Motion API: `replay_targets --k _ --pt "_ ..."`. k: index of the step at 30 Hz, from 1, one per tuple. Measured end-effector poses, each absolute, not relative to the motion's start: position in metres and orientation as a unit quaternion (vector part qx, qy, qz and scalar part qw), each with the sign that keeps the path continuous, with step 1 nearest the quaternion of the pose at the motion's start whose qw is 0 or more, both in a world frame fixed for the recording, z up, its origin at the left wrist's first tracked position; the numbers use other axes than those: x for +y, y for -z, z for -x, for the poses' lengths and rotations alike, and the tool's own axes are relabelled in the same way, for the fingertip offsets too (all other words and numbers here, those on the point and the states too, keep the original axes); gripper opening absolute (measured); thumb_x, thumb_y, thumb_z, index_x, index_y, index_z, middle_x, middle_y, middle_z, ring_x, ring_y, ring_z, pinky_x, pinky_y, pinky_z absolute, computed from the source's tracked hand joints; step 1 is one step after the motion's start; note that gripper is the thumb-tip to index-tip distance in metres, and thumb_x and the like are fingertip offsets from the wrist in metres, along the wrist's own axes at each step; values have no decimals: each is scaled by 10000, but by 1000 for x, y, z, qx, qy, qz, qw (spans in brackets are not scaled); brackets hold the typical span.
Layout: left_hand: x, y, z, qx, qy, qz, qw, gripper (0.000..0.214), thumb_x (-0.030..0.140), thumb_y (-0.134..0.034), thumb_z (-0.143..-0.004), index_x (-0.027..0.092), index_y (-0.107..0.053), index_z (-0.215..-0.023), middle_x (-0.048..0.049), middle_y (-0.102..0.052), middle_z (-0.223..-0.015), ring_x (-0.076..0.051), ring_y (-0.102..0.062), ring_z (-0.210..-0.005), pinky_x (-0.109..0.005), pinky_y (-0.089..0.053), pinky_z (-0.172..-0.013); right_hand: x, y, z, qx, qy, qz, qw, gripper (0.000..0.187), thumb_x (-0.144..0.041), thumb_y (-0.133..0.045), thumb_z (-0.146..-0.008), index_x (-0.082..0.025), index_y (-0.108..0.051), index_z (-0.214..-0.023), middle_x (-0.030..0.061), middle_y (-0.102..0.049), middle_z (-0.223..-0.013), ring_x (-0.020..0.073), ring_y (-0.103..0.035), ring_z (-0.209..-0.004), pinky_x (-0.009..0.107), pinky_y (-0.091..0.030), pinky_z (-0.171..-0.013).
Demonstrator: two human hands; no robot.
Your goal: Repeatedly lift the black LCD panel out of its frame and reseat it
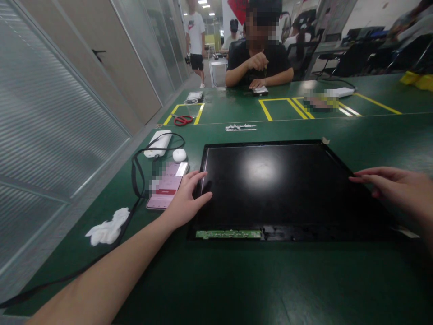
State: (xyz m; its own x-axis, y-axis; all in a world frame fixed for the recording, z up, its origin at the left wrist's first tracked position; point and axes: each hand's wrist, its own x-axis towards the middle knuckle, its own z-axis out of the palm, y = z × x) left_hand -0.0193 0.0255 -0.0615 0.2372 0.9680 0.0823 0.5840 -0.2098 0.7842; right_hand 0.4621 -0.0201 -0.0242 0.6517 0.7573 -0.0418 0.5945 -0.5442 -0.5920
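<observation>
A flat black display panel (280, 185) lies on the green table (237, 280), with a narrow green circuit strip (228, 234) along its near edge. My left hand (187, 201) rests on the panel's left edge, fingers stretched out and thumb on the glass. At the panel's right edge is my right hand (397, 187), its fingers flat and extended on the rim. Neither hand grips anything.
Left of the panel lie a phone (167, 185), a white puck (179, 155), a white power bank (158, 143) with a black cable (135, 176), and crumpled tissue (108, 228). Red scissors (183, 120) lie farther back. A seated person (259, 58) works across the table.
</observation>
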Motion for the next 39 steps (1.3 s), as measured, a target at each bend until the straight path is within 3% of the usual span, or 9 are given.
replay_targets --k 5,10,14,20,27,33,39 --pt "17 52 26 510 -268 -770 275 516 435 -674 -864 272 -603 -1349 -142 -370 -1594 -380 -329 -1497 -581 -312 -1190 -21 22 -459 -381 -161 868 274 352 -487 -635 -554 -261 -762 -792 45 -708 -678 228 -565 -568 378 -407 -605" --pt "12 29 37 405 -147 -876 215 417 423 -687 -879 317 -698 -1282 -102 -620 -1436 -359 -570 -1308 -556 -399 -1142 -21 24 -463 -391 -152 867 271 394 -514 -639 -555 -256 -775 -820 49 -712 -681 242 -580 -592 381 -399 -607" --pt "10 16 39 369 -88 -908 179 359 426 -713 -865 319 -751 -1206 -80 -740 -1271 -333 -677 -1166 -601 -283 -1203 -20 25 -466 -391 -153 869 260 408 -511 -629 -562 -248 -783 -834 46 -714 -689 231 -580 -594 390 -417 -646" --pt "8 9 38 342 -46 -928 141 417 364 -719 -874 245 -709 -1273 -111 -704 -1347 -318 -661 -1212 -583 -389 -1152 -21 25 -466 -410 -141 867 245 410 -523 -605 -593 -245 -774 -843 42 -688 -645 225 -567 -574 392 -407 -643" --pt "9 13 39 308 -72 -942 111 396 300 -738 -859 205 -719 -1243 -137 -699 -1344 -332 -661 -1209 -544 -511 -1057 -22 25 -465 -390 -160 870 255 393 -489 -622 -626 -241 -773 -891 38 -727 -752 199 -562 -598 387 -420 -694" --pt "8 17 40 269 -118 -950 104 361 237 -712 -876 218 -714 -1237 -140 -657 -1401 -334 -593 -1307 -522 -510 -1067 -21 26 -466 -385 -163 874 249 378 -479 -640 -644 -245 -778 -907 27 -700 -700 203 -567 -621 384 -412 -717" --pt "8 18 39 261 -118 -952 107 339 210 -689 -888 223 -716 -1226 -138 -663 -1393 -331 -613 -1278 -536 -514 -1052 -22 27 -465 -398 -163 866 255 313 -453 -630 -682 -249 -767 -875 38 -748 -836 183 -565 -596 388 -412 -721"
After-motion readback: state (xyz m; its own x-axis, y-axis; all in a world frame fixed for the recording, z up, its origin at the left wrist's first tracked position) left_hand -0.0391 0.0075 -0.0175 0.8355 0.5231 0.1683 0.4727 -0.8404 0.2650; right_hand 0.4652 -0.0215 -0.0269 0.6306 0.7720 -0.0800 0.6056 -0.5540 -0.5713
